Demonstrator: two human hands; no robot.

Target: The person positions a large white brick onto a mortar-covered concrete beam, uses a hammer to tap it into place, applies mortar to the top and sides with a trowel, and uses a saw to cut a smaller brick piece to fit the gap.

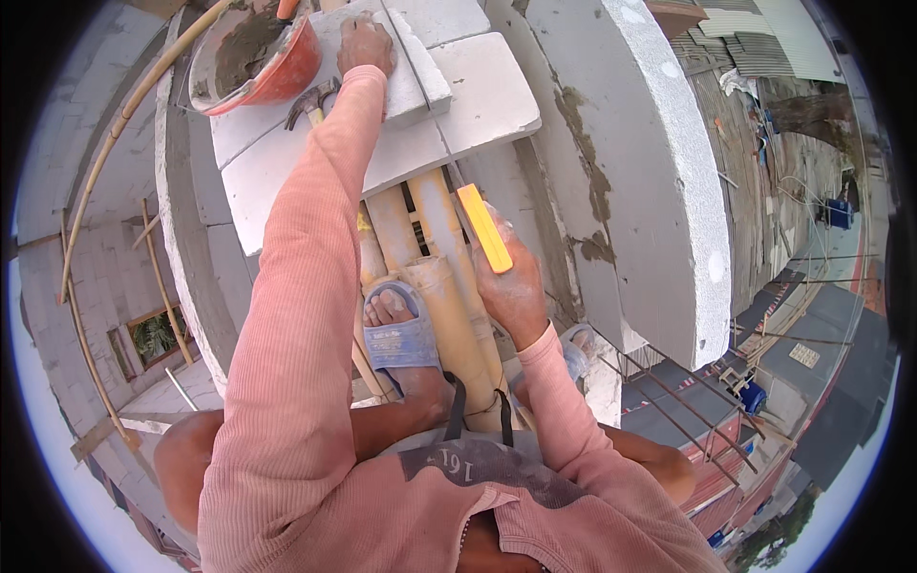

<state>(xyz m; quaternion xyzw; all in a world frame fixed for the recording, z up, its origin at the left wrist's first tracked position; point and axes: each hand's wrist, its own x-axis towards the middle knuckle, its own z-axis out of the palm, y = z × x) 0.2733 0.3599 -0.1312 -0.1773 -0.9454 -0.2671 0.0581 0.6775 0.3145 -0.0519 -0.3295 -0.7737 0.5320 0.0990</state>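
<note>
My left hand (365, 46) lies on top of a white aerated concrete block (417, 94), its fingers against the surface. In my right hand (514, 286) is the yellow handle of a hand saw (485, 229). Its thin dark blade, seen nearly edge-on, runs away from me across the block's right side. Beneath that block is a wider white slab (487, 100). Beside my left forearm a claw hammer (312, 103) rests on the white surface, partly covered by my sleeve. A red bucket (287, 72) with grey mortar inside stands to its left.
Bamboo poles (444, 306) run under my sandalled feet, with gaps between them. A tall grey block wall (621, 162) rises close on the right, another wall (191, 191) on the left. Thin rods (693, 406) stick out at lower right, above roofs far below.
</note>
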